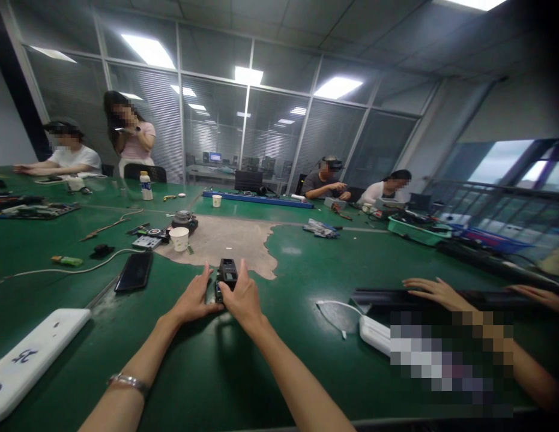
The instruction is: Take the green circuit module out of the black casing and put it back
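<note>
Just in front of me, both hands are at a small black electronic module (227,272) with what looks like a circuit board along its lower left side. My left hand (196,298) is at its left, thumb stretched to the lower edge and fingers pointing up along the side. On the other side, my right hand (243,300) presses its thumb against the module, with the index finger raised beside it. The far sides of the fingers are hidden. A bare beige patch (225,237) of the green tabletop (288,282) lies just beyond.
Left are a black phone (134,271), a white power bank (33,363) and a paper cup (179,239) beside small parts. Another person's hand (436,292) rests on a long black bar (382,298) at right, near a white cabled device (376,334). Several people sit or stand beyond.
</note>
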Tool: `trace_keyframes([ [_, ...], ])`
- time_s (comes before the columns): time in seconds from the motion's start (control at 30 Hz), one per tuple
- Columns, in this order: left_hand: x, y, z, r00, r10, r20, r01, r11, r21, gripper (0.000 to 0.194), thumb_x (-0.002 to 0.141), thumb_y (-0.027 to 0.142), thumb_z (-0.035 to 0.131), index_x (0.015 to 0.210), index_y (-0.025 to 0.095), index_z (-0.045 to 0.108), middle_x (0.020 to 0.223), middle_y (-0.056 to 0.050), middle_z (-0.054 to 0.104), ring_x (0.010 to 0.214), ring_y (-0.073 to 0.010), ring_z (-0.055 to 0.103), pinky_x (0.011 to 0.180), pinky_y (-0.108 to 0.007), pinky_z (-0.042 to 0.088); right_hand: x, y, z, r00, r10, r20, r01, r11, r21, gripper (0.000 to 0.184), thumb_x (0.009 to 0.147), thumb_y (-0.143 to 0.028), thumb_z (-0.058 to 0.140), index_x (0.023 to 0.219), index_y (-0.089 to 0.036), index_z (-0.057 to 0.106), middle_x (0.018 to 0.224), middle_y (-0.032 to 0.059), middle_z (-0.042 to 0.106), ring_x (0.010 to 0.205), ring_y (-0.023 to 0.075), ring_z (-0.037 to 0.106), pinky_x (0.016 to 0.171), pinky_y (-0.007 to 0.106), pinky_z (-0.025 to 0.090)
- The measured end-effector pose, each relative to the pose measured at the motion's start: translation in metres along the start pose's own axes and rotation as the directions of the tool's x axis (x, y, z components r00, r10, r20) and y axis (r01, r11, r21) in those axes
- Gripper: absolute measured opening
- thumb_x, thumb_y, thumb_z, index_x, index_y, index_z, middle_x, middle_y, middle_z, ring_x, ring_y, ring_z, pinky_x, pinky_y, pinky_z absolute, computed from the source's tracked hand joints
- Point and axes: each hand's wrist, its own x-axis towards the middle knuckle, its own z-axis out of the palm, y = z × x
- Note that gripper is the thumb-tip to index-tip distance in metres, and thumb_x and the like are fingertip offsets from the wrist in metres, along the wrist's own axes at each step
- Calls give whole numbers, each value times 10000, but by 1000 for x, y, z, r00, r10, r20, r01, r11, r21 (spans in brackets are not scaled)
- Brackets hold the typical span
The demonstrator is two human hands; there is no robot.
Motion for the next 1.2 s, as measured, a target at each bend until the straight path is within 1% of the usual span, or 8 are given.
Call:
trace_keyframes([
  [0.27,1,-2,0,999,32,-10,-32,999,-20,1367,739,454,807,1582,191,-235,1629,-255,255,1470,-420,338,1162,-599,330,2,-6,20,999,-7,38,12,993,-116,869,890,-360,635,1572,-11,223,1119,224,724,1035,325,713,881,379,525],
  [0.5,2,-4,2,999,47,-6,-47,999,-11,1351,680,322,769,1586,161,-220,1634,-266,226,1473,-435,324,1180,-612,299,-13,1,27,994,-6,106,26,981,-194,893,872,-379,675,1563,-10,247,1130,235,707,1065,336,690,900,390,516],
  [0.6,2,-6,3,998,60,-2,-60,998,4,1327,690,305,749,1586,167,-221,1638,-258,222,1476,-425,323,1184,-606,296,-15,4,30,996,-9,88,25,984,-179,902,867,-408,685,1551,10,272,1169,253,690,1102,345,672,925,399,511],
  [0.73,2,-7,3,998,62,-1,-62,998,13,1327,726,344,764,1580,181,-238,1636,-252,239,1477,-418,326,1180,-599,304,-11,3,32,997,9,81,1,993,-116,887,863,-375,675,1554,6,271,1136,237,710,1054,335,697,902,393,524],
  [0.83,2,-5,1,999,48,9,-48,999,11,1330,757,430,779,1581,196,-238,1628,-246,266,1460,-417,356,1162,-596,328,-5,1,24,999,22,34,-20,999,-45,865,885,-375,641,1565,-5,255,1142,226,719,1056,322,706,905,381,526],
  [0.93,2,-2,-1,999,32,21,-33,999,26,1351,761,527,789,1582,203,-234,1622,-246,282,1451,-427,365,1153,-602,329,5,8,4,999,16,-40,-16,1000,3,855,902,-395,618,1573,-19,245,1207,224,703,1110,320,692,936,373,518],
  [1.07,3,1,-3,999,22,33,-23,999,27,1332,778,536,776,1585,194,-226,1608,-255,311,1442,-436,373,1150,-612,317,14,39,-22,991,67,-118,-71,997,-35,846,895,-359,613,1569,-1,248,1254,242,676,1153,329,673,967,378,502],
  [1.2,4,3,-4,999,22,40,-23,1000,1,1298,782,482,769,1594,199,-203,1583,-250,365,1411,-442,412,1127,-623,330,11,76,-31,980,153,-131,-164,983,-86,850,879,-340,618,1582,-46,239,1228,212,695,1115,319,692,934,373,512],
])
